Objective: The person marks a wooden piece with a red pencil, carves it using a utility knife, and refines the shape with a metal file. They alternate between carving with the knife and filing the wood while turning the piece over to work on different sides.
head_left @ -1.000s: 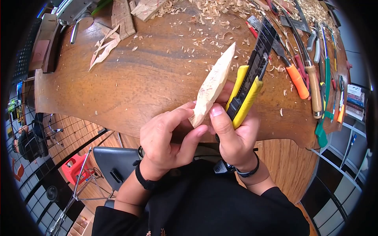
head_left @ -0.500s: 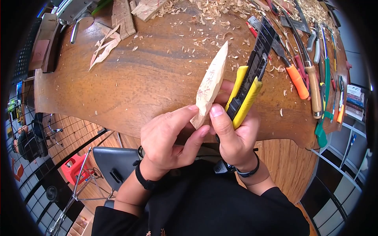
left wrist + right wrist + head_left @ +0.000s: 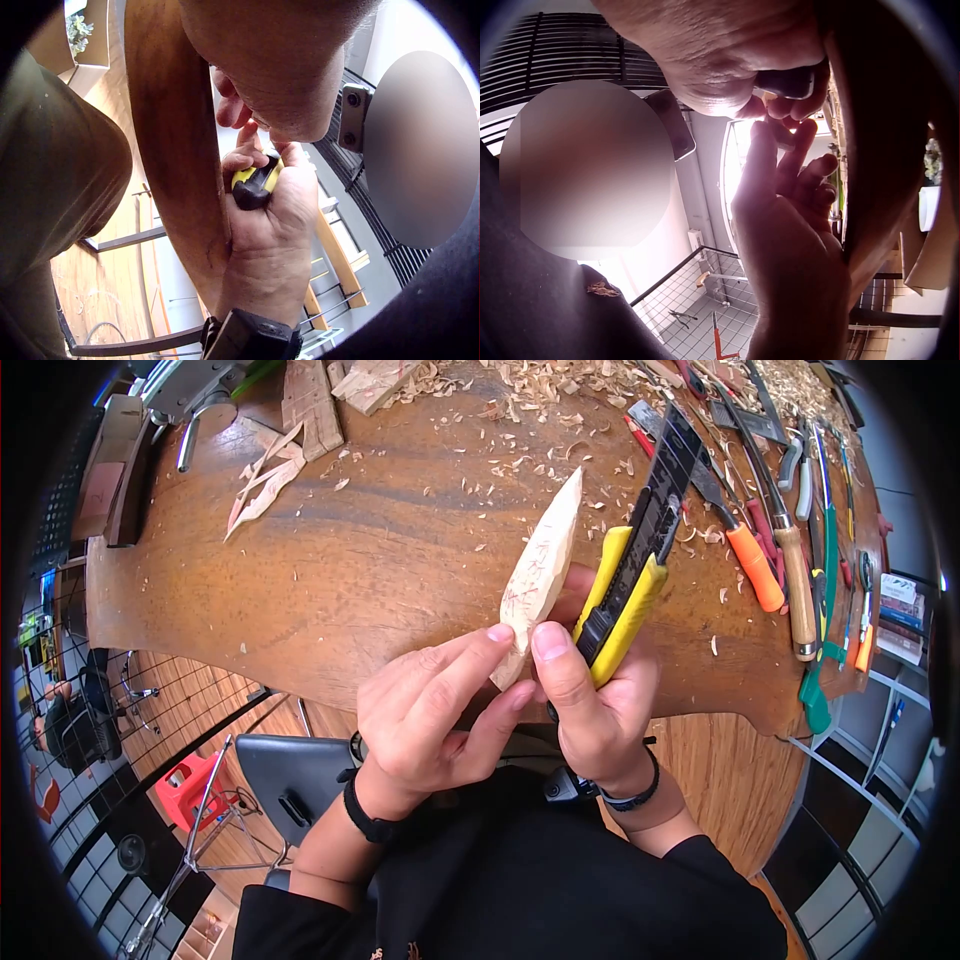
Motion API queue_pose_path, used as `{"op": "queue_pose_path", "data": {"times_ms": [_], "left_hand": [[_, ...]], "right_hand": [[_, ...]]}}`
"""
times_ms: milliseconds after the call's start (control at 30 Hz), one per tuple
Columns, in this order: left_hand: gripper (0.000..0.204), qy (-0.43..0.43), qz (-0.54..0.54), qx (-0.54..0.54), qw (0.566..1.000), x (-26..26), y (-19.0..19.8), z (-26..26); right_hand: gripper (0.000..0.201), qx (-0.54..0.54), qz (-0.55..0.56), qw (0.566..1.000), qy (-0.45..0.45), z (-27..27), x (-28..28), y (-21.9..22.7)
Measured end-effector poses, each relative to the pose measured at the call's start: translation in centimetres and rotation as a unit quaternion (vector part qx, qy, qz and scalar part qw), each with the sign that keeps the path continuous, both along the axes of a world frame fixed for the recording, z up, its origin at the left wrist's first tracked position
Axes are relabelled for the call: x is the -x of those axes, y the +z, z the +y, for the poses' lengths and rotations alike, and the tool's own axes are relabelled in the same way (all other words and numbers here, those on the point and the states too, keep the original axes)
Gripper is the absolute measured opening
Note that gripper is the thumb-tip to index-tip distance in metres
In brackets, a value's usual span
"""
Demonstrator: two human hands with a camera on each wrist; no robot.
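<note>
A pale carved piece of wood (image 3: 545, 550) points up and away, with red marks on its faceted face and a narrow lower end. My left hand (image 3: 415, 710) has its index fingertip on the front near that lower end, the thumb close below. In my right hand (image 3: 600, 710) sits a yellow and black utility knife (image 3: 632, 625), its long dark blade extended upward. The right thumb presses the wood's right edge while other right fingers reach behind it. In the left wrist view the knife's black butt (image 3: 253, 193) shows in the right palm.
Wood shavings (image 3: 550, 395) scatter over the far part of the wooden table (image 3: 300, 580). Along the right lie several tools, among them an orange-handled one (image 3: 755, 567) and a wooden-handled one (image 3: 797, 595). Wood scraps (image 3: 270, 490) and a metal clamp (image 3: 205, 410) are at the upper left.
The piece of wood has turned, its tip shifting left, so the red-marked face shows more fully. The left index finger has moved a little up and right over the wood. The knife keeps its place.
</note>
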State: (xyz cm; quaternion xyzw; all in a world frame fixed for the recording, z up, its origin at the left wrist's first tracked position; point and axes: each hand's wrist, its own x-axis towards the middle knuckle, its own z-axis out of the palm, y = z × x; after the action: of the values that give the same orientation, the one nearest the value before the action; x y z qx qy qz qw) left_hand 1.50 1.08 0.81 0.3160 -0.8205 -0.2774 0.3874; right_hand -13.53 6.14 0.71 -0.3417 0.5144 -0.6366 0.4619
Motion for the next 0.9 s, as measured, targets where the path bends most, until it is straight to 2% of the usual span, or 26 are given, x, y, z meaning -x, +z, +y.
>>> {"op": "queue_pose_path", "data": {"times_ms": [500,767,900], "left_hand": [[0.049,0.001,-0.029,0.014,0.999,0.08,0.01,-0.06],[0.051,-0.006,-0.021,0.06,0.998,0.48,-0.3,-0.65],[0.048,-0.004,-0.026,0.058,0.998,0.42,-0.26,-0.52]], "right_hand": [[0.04,0.005,0.055,0.998,-0.002,-0.02,0.08,-0.43],[0.022,0.012,0.068,0.997,-0.025,0.12,0.03,-0.69],[0.02,0.003,0.06,0.998,-0.018,0.27,0.23,-0.49]]}}
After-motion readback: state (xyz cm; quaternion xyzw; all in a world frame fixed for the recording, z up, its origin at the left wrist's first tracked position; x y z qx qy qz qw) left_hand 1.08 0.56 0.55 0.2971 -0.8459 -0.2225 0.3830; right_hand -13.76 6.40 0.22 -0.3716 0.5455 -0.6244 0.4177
